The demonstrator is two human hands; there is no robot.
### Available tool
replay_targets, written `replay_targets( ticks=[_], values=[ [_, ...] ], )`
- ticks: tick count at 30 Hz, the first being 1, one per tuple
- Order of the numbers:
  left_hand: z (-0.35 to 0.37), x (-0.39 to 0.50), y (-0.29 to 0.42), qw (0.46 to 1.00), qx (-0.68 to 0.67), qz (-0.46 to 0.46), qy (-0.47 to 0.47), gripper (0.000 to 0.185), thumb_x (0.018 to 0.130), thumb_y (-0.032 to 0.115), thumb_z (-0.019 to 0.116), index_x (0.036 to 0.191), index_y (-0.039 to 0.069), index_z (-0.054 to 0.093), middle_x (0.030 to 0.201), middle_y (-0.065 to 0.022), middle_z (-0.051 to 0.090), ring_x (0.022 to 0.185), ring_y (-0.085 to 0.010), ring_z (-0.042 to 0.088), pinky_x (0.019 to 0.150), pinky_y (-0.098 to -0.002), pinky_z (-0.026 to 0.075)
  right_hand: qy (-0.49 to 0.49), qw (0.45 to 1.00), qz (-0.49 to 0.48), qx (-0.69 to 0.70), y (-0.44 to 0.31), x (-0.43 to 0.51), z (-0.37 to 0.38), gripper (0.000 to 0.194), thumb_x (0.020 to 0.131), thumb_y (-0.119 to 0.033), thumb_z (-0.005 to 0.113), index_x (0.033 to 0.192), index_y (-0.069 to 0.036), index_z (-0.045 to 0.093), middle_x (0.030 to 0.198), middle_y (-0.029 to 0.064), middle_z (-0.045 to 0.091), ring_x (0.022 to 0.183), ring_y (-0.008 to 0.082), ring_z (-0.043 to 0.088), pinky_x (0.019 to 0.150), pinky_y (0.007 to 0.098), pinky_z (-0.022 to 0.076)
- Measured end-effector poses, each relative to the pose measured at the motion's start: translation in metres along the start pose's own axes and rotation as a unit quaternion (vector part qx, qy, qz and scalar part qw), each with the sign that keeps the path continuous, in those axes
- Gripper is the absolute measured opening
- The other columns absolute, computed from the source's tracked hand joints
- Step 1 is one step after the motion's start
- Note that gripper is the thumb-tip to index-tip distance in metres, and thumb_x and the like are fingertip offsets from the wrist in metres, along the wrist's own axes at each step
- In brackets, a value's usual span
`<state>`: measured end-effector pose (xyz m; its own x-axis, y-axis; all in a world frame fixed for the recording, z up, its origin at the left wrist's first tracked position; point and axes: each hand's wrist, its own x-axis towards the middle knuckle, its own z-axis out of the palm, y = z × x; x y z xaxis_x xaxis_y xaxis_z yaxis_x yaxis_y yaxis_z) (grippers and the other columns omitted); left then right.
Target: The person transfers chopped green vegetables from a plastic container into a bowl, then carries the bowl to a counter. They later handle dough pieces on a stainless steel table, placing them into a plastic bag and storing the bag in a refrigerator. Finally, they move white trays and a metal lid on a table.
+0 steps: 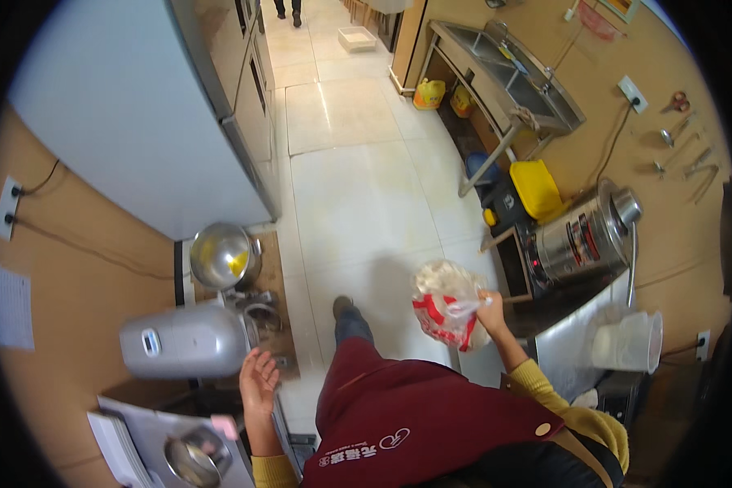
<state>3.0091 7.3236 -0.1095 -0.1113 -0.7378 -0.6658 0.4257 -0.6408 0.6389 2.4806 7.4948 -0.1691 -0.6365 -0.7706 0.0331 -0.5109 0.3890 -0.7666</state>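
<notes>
My right hand (493,312) grips the gathered neck of a clear plastic bag (448,305) with red printing, which hangs over the floor. Whitish contents fill the bag; what they are I cannot tell. On the other side, my left hand (260,373) is empty, its palm partly turned up and its fingers loosely spread. It is just beside the grey stand mixer (189,341), and whether it touches the mixer I cannot tell. A steel mixing bowl (222,256) with something yellow inside stands beyond the mixer.
A large fridge (140,110) rises at left. At right are a steel sink (506,79), a yellow-lidded bin (534,189), a steel urn (576,241) and a translucent plastic container (634,341). A steel bowl (196,457) lies lower left. A person's legs (288,11) show far ahead.
</notes>
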Motion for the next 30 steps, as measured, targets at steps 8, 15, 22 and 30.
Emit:
replay_targets(
  ticks=[8, 15, 22, 30],
  values=[
    [0.288, 0.253, 0.179, 0.99, 0.098, 0.031, -0.1, 0.031, 0.095, 0.028, 0.056, 0.12, 0.011, 0.059, 0.099, -0.0046, 0.065, 0.094, -0.0173, 0.061, 0.081, -0.0316, 0.047, 0.058, 0.98, 0.144, -0.12, 0.07, 0.102, 0.027, 0.025, 0.07, -0.014, 0.068, 0.059, -0.002, 0.048, 0.053, 0.0164, 0.048, 0.048, 0.0236, 0.04, 0.048, 0.0423, 0.035],
    [0.542, 0.485, 0.243, 0.983, 0.044, 0.109, -0.141, 0.023, 0.095, 0.025, 0.056, 0.112, 0.01, 0.061, 0.088, -0.0028, 0.065, 0.088, -0.0161, 0.062, 0.078, -0.0324, 0.049, 0.036, 0.909, 0.373, -0.184, 0.134, 0.254, 0.085, 0.023, 0.072, -0.026, 0.072, 0.083, -0.005, 0.07, 0.077, 0.0188, 0.068, 0.076, 0.0383, 0.066, 0.064, 0.0457, 0.0498],
    [0.607, 0.685, 0.329, 0.968, -0.14, 0.165, -0.124, 0.014, 0.093, 0.026, 0.061, 0.097, 0.013, 0.063, 0.091, 0.0012, 0.066, 0.084, -0.0126, 0.061, 0.078, -0.0325, 0.049, -0.03, 0.907, 0.389, -0.161, 0.144, 0.502, 0.104, 0.025, 0.071, -0.026, 0.072, 0.089, -0.009, 0.071, 0.084, 0.0173, 0.069, 0.082, 0.0377, 0.066, 0.069, 0.0447, 0.0511],
    [0.622, 0.9, 0.381, 0.929, -0.197, 0.221, 0.222, 0.055, 0.092, 0.033, 0.058, 0.139, 0.01, 0.041, 0.151, -0.0057, 0.029, 0.138, -0.0196, 0.025, 0.11, -0.0437, 0.026, -0.092, 0.919, 0.301, -0.236, 0.114, 0.817, 0.123, 0.027, 0.066, -0.025, 0.075, 0.089, -0.012, 0.069, 0.086, 0.0156, 0.069, 0.087, 0.0382, 0.065, 0.074, 0.045, 0.0516]
  ],
)
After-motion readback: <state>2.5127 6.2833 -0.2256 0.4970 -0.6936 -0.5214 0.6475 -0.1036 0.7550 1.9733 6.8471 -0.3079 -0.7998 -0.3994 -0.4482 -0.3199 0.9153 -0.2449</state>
